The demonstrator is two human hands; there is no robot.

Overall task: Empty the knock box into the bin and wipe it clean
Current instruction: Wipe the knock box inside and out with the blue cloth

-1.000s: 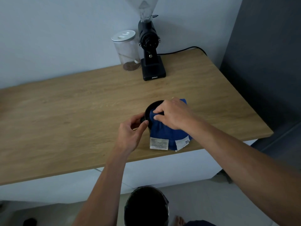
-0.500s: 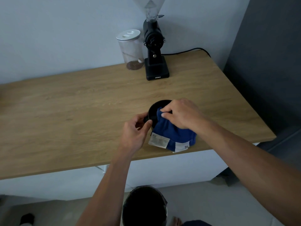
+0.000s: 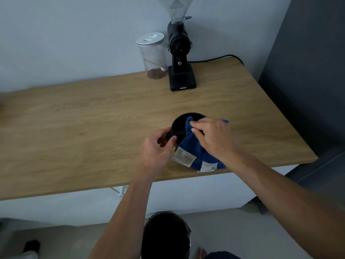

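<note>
Pinching the knock box [image 3: 180, 126] rim with our left hand [image 3: 156, 150] near the counter [image 3: 93, 128] edge, our right hand [image 3: 212, 137] clutching the blue cloth [image 3: 194, 154] inside it — a hard wipe could skid it off toward the bin [image 3: 166, 236] below.

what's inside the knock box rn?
Inside the knock box: the knock bar and a corner of the blue cloth, pressed in by the right hand. Cloth hides the bottom.
</note>
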